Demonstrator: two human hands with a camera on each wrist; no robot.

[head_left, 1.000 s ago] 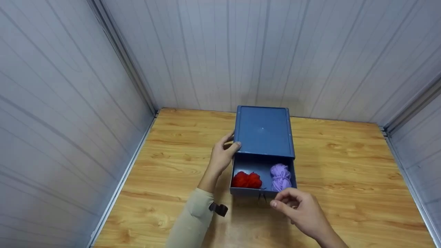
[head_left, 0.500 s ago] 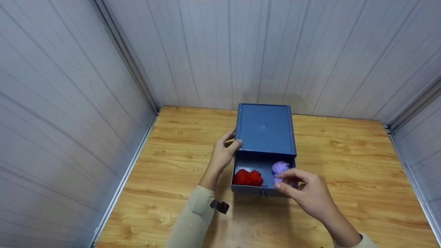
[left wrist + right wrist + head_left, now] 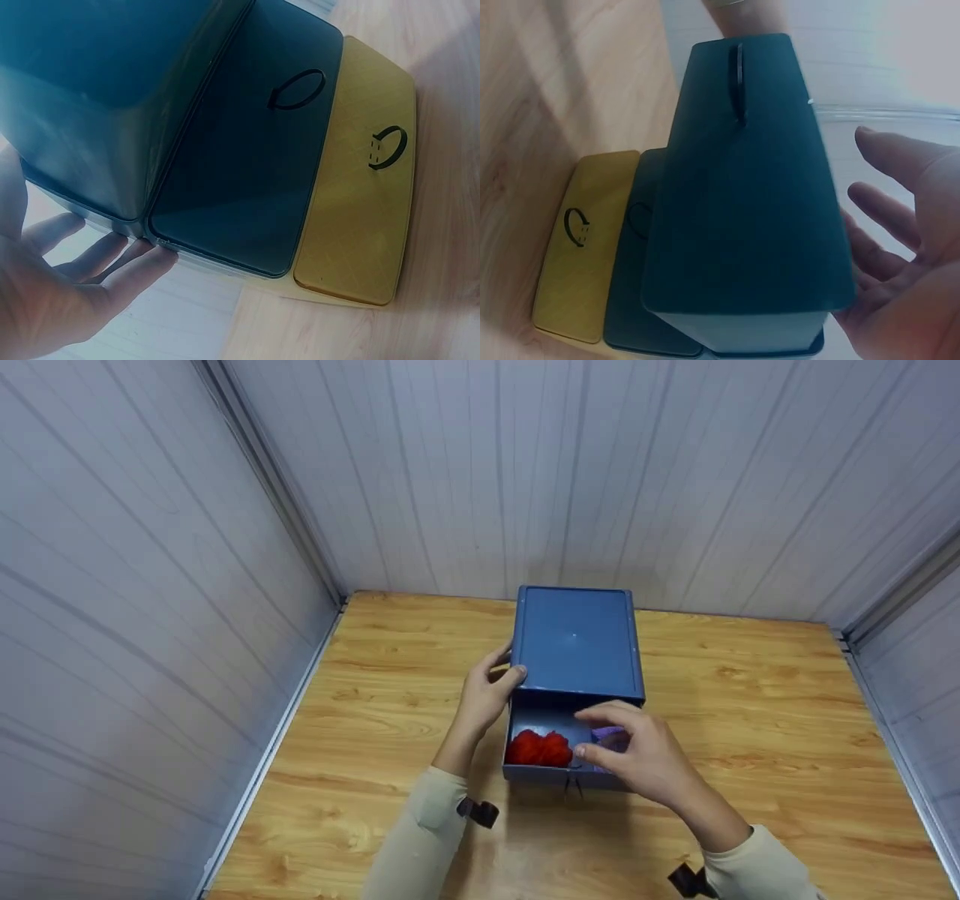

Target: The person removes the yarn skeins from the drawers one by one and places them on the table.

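A blue drawer cabinet [image 3: 576, 645] stands on the wooden surface, its top drawer [image 3: 541, 772] pulled out. Inside lie a red yarn skein [image 3: 538, 748] at the left and a purple yarn skein [image 3: 606, 732] at the right, the latter mostly hidden by a hand. My left hand [image 3: 481, 697] touches the cabinet's left side, thumb at the top edge; its fingers extend along the wall in the left wrist view. Over the drawer's right part my right hand [image 3: 646, 750] hovers with thumb and fingers spread apart. Nothing shows between them in the right wrist view.
Below the pulled-out drawer, a dark teal drawer [image 3: 240, 172] and a yellow drawer [image 3: 352, 210] are closed, each with a black loop handle. Pale panel walls [image 3: 465, 472] surround the wooden surface [image 3: 375, 682] at the back and both sides.
My right hand has moved from in front of the drawer up and forward over its right part, spreading its fingers and covering most of the purple skein. The left hand stays on the cabinet.
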